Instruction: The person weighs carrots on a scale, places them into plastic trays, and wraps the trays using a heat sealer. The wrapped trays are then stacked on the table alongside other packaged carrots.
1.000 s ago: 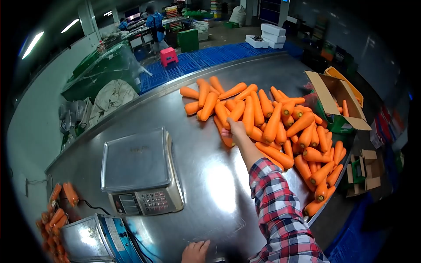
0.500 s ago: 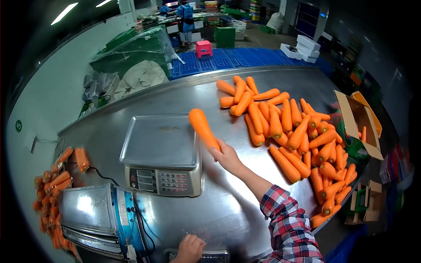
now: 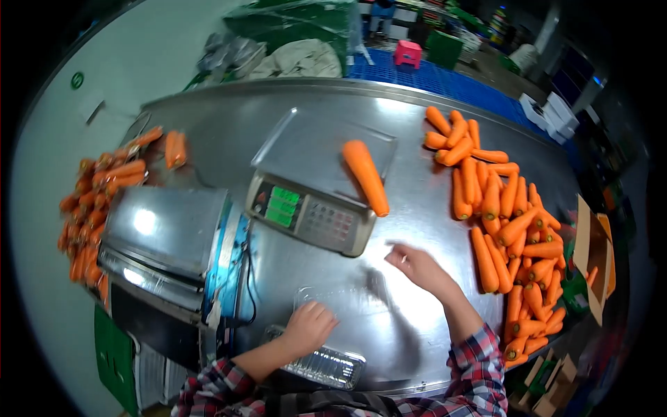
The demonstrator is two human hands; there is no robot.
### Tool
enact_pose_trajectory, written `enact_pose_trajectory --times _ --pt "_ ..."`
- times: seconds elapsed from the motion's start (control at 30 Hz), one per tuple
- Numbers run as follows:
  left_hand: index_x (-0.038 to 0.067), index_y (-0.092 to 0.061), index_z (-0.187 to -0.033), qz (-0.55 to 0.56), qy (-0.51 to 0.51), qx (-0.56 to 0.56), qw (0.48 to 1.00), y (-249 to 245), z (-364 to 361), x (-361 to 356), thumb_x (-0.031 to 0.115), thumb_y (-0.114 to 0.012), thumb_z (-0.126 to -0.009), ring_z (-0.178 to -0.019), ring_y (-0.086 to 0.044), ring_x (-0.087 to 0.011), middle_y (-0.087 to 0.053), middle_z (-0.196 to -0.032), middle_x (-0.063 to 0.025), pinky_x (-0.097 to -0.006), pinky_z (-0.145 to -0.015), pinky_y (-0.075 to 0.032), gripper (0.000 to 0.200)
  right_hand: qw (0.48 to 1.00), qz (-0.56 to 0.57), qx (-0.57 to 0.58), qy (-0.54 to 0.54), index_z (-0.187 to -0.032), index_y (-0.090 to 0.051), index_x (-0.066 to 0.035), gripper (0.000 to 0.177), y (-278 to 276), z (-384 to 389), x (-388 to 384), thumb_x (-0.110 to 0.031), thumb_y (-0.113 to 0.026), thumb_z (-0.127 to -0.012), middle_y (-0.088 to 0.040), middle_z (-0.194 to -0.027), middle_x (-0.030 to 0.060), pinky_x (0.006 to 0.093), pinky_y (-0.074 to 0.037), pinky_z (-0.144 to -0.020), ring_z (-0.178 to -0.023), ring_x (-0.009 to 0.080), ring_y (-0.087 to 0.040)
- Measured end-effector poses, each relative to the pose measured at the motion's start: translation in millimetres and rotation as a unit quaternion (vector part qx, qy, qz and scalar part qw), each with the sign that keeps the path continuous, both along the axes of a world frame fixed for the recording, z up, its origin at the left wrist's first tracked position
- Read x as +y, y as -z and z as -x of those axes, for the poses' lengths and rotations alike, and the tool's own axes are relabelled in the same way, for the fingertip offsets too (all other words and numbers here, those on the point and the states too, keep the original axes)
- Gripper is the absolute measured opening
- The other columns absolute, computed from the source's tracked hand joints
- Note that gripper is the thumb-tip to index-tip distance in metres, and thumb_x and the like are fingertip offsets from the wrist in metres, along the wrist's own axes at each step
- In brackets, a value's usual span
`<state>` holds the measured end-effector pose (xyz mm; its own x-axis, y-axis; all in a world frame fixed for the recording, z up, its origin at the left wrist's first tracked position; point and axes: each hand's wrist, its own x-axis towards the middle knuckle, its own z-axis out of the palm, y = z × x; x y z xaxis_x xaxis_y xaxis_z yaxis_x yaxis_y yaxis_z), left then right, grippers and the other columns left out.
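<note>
A single carrot [image 3: 366, 177] lies along the right side of the weighing scale [image 3: 313, 219], its thick end toward the far side and its tip over the front edge. Just in front of the scale's right corner, my right hand [image 3: 420, 270] is open and apart from the carrot, blurred a little. My left hand [image 3: 310, 326] has its fingers curled in, above a clear plastic tray [image 3: 333, 368] near the table's front edge. Whatever those fingers may hold is hidden. Another clear plastic piece shows faintly just beyond them. The scale's display glows green.
Loose carrots [image 3: 511, 229] form a big pile on the right of the metal table [image 3: 208, 111]. A blue-sided wrapping machine [image 3: 167, 236] stands at left, with bagged carrots [image 3: 90, 215] beyond it. An open cardboard box [image 3: 590, 257] is at the right edge.
The carrot has gone from my right hand onto the scale, and that hand has drawn back toward me. The scale display has lit up. The view has turned left and downward.
</note>
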<state>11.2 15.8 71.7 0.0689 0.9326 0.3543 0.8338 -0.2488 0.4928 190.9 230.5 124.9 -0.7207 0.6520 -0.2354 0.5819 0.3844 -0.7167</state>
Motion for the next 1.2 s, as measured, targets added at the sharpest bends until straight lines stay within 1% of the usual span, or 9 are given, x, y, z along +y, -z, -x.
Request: enact_pose_trajectory --times 0.07,0.13,0.3,0.43,0.73,0.93,0.97,1.03,1.2 --pt "0.006 -0.053 -0.072 0.014 -0.015 0.006 1.0 -1 2 4 0.011 -0.068 -0.07 -0.074 -0.053 -0.0273 -0.051 -0.072 -0.0091 -0.0358 -0.061 -0.043 0.016 0.981 0.137 0.009 -0.139 -0.117 -0.055 -0.005 0.042 0 -10 -35 -0.034 -0.056 -0.087 -0.063 -0.096 0.0176 0.0371 -0.045 -0.082 -0.089 0.0321 -0.059" --pt "0.007 -0.053 -0.073 0.028 -0.03 0.011 0.999 8 4 4 0.012 -0.067 -0.071 -0.076 -0.053 -0.027 -0.051 -0.074 -0.0095 -0.036 -0.062 -0.044 0.015 0.973 -0.039 0.001 -0.228 -0.112 -0.058 -0.005 0.038 -5 -13 -57 -0.033 -0.057 -0.086 -0.063 -0.096 0.0158 0.0367 -0.045 -0.083 -0.087 0.032 -0.059" --pt "0.006 -0.053 -0.077 0.082 -0.024 0.03 0.996 26 11 4 0.007 -0.059 -0.071 -0.083 -0.053 -0.0272 -0.053 -0.084 -0.01 -0.037 -0.069 -0.046 0.009 0.961 -0.174 -0.112 -0.185 -0.098 -0.061 -0.004 0.021 28 -21 -73 -0.018 -0.053 -0.085 -0.059 -0.084 0.0149 0.0393 -0.048 -0.076 -0.088 0.0308 -0.058" --pt "0.005 -0.054 -0.082 0.08 0.027 0.03 0.996 44 17 -1 0.002 -0.053 -0.07 -0.087 -0.052 -0.0273 -0.053 -0.087 -0.0091 -0.0372 -0.075 -0.045 0.012 0.964 -0.066 -0.102 -0.237 -0.101 -0.061 -0.004 0.03 28 -21 -72 -0.03 -0.055 -0.085 -0.059 -0.094 0.0154 0.0379 -0.047 -0.079 -0.09 0.0298 -0.057" --pt "0.006 -0.055 -0.084 0.115 0.093 0.041 0.988 81 0 7 0.008 -0.057 -0.071 -0.087 -0.052 -0.0286 -0.054 -0.088 -0.0098 -0.0385 -0.078 -0.043 0.013 0.928 -0.356 0.037 0.102 -0.115 -0.049 -0.003 0.049 15 83 5 -0.032 -0.066 -0.079 -0.056 -0.099 0.0162 0.0379 -0.049 -0.072 -0.087 0.03 -0.058" --pt "0.006 -0.057 -0.085 0.175 0.1 0.046 0.978 85 -5 9 0.018 -0.066 -0.071 -0.087 -0.054 -0.0306 -0.056 -0.088 -0.0117 -0.0414 -0.076 -0.045 0.021 0.957 -0.208 -0.019 0.2 -0.098 -0.049 -0.002 0.039 44 115 30 -0.037 -0.057 -0.082 -0.059 -0.069 0.0113 0.04 -0.05 -0.056 -0.056 0.0296 -0.058" --pt "0.006 -0.056 -0.083 0.171 0.098 0.053 0.979 81 -6 7 0.019 -0.067 -0.071 -0.086 -0.054 -0.03 -0.056 -0.087 -0.0113 -0.0411 -0.074 -0.045 0.021 0.969 0.045 0.098 0.221 -0.094 -0.048 -0.003 0.037 36 97 37 -0.038 -0.053 -0.084 -0.055 -0.065 0.0079 0.0348 -0.044 -0.048 -0.048 0.0222 -0.05" --pt "0.006 -0.056 -0.082 0.17 0.096 0.062 0.979 82 -3 9 0.02 -0.069 -0.07 -0.085 -0.054 -0.0298 -0.055 -0.086 -0.0112 -0.0409 -0.073 -0.046 0.023 0.81 0.399 0.321 0.285 -0.085 -0.047 -0.007 0.03 4 50 26 -0.036 -0.046 -0.088 -0.046 -0.058 0.0004 0.0239 -0.031 -0.039 -0.041 0.0075 -0.032" --pt "0.007 -0.059 -0.095 0.143 0.086 0.057 0.984 100 -1 9 0.02 -0.069 -0.07 -0.086 -0.054 -0.0303 -0.054 -0.088 -0.0127 -0.0408 -0.073 -0.046 0.03 0.758 0.36 0.346 0.419 -0.083 -0.047 -0.012 0.03 -24 -117 -49 -0.041 -0.043 -0.09 -0.041 -0.058 -0.0016 0.0222 -0.025 -0.039 -0.04 0.0075 -0.026"
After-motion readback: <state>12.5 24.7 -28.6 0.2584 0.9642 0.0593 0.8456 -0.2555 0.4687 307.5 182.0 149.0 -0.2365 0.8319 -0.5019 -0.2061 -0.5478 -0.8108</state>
